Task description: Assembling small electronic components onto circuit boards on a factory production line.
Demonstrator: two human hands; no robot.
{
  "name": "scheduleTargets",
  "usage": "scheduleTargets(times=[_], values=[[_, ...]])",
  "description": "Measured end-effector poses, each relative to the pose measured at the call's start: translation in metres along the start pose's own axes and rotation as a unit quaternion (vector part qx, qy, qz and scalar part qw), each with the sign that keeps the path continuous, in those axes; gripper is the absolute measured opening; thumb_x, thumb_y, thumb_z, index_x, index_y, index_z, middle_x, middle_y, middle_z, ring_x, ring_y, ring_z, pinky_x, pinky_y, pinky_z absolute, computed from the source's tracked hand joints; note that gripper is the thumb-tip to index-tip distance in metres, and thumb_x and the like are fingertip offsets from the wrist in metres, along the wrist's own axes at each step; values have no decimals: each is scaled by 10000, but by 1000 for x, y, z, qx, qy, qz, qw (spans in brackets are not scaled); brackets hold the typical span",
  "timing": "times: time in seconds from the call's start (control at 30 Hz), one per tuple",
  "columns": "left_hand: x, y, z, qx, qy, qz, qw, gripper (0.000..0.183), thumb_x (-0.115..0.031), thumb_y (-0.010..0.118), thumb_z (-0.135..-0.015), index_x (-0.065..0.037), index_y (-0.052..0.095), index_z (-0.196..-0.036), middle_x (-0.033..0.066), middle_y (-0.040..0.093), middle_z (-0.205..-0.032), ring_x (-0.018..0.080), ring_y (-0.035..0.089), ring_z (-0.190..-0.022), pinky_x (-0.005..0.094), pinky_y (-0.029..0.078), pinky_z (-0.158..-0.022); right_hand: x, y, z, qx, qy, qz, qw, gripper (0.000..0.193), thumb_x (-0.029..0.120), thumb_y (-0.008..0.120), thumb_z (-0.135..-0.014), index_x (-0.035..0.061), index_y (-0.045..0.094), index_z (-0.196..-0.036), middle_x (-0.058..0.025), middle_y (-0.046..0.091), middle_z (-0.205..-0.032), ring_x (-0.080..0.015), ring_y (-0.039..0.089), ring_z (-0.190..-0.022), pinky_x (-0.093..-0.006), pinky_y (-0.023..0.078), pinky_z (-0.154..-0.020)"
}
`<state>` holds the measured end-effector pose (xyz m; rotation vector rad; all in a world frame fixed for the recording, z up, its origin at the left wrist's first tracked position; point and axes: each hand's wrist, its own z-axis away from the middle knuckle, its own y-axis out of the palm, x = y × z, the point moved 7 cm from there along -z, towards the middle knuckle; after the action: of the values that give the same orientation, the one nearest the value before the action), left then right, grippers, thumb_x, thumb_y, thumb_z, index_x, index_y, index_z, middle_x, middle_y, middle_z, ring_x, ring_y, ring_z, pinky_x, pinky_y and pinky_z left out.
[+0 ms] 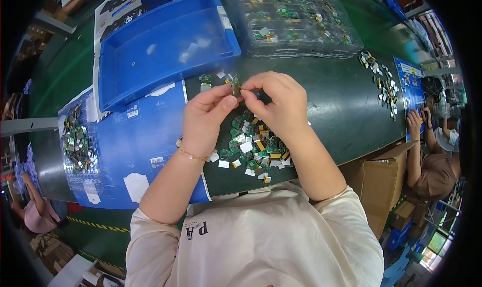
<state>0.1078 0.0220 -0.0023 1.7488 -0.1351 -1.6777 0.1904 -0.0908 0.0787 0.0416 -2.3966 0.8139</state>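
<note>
Over the dark green table, both of my hands meet in front of me at a small green circuit board [236, 86]. My left hand [207, 116] is closed, pinching the board between thumb and fingertips. Fingertips of my right hand [279, 100] are pinched together at the board's right edge; what they grip there is partly hidden. Something small and dark shows between that hand's thumb and fingers, too covered to name. Below my hands lies a loose pile of circuit boards [255, 147] with white and amber parts. A few more boards [205, 79] lie just beyond my left hand.
A blue plastic bin [168, 48] stands at the far left, beside stacked clear trays [306, 48] of boards. Blue printed sheets [145, 136] cover the left side, with another board pile [76, 141]. More pieces [384, 86] lie right, near a cardboard box [379, 179] and a co-worker [434, 171].
</note>
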Motion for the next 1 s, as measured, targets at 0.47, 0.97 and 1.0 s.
scheduleTargets(times=[0.47, 0.97, 1.0], values=[[-6, 2, 1, 20, 46, -111, 993, 208, 5, 619, -860, 17, 649, -1065, 76, 605, -1073, 131, 574, -970, 239, 459, -855, -3, 2, 1, 7, -15, 3, 1000, 157, 37, 701, -627, 85, 599, -735, -32, 676, -811, -224, 644, -753, -320, 500, -687], [5, 3, -2, 15, -54, 62, 996, 291, -137, 545, -937, 15, 560, -1184, 74, 630, -1100, 160, 621, -973, 280, 512, -841, 4, 8, 3, 31, -15, -12, 999, 157, 70, 708, -658, 107, 621, -783, -34, 678, -860, -230, 651, -807, -325, 508, -719], [4, 5, -2, 30, -56, 79, 995, 289, -152, 529, -946, 8, 559, -1186, 72, 632, -1094, 164, 624, -976, 278, 514, -837, 5, 9, 3, 32, -16, -13, 999, 157, 70, 708, -658, 107, 621, -783, -34, 678, -860, -230, 651, -807, -325, 508, -719]])
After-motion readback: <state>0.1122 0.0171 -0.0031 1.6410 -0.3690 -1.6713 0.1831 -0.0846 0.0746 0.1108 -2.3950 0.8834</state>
